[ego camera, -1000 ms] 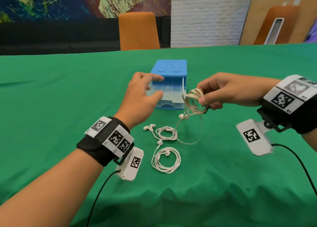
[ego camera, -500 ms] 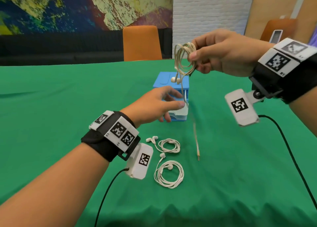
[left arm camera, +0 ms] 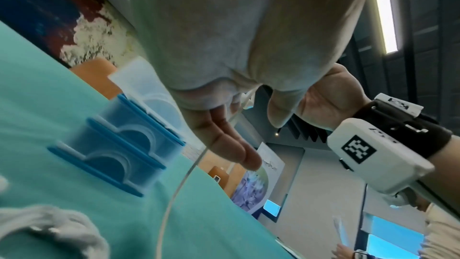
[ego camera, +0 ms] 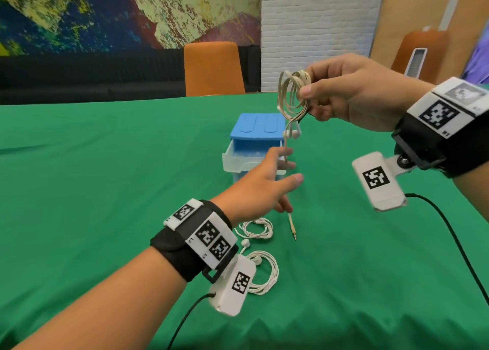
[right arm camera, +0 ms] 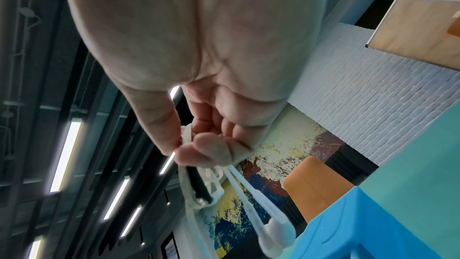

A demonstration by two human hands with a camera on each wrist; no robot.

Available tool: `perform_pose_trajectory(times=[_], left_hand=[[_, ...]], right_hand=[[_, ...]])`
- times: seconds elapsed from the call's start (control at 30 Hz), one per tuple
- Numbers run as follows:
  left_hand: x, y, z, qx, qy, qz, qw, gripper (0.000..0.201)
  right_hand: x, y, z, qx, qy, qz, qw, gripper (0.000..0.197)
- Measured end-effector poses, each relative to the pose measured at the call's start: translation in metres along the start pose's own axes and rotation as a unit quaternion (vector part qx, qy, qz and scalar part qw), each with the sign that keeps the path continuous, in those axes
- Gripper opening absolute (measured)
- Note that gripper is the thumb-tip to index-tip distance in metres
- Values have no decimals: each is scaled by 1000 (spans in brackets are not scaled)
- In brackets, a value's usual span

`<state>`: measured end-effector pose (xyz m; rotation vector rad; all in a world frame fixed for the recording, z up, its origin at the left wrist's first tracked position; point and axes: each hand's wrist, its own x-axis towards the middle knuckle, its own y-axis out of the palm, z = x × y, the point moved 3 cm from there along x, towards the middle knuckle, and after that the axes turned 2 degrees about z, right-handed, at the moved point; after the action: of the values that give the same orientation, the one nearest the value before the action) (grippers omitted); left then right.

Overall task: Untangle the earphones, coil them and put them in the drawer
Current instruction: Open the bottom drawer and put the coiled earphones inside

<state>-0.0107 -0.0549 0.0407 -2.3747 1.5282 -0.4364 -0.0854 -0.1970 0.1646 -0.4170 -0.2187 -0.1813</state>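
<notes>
The left hand covers the front right corner of the open drawer, so its contents cannot be made out. The left wrist camera housing hides part of the nearest white earphone coil.

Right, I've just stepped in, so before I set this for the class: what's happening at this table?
A person is tidying earphones. Their right hand pinches a beige coiled pair in the air above the blue drawer box, its cable tail hanging to the green table. The left hand is open, reaching for that dangling cable. The top drawer is pulled open. Two white coiled pairs lie on the cloth, not yet put away.
</notes>
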Motion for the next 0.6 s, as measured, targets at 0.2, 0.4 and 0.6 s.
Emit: perform_pose_trajectory(times=[0.2,0.4,0.6], left_hand=[[-1,7,-10,114,43,-21,992,30],[-3,-3,-32,318,60,-18,946,41],[-6,-19,-62,304,99,19,947,29]], right_hand=[[-6,-2,-18,-54,34,-67,996,4],[-16,10,-31,-87,20,-81,993,8],[-31,33,-46,0,41,5,999,22]])
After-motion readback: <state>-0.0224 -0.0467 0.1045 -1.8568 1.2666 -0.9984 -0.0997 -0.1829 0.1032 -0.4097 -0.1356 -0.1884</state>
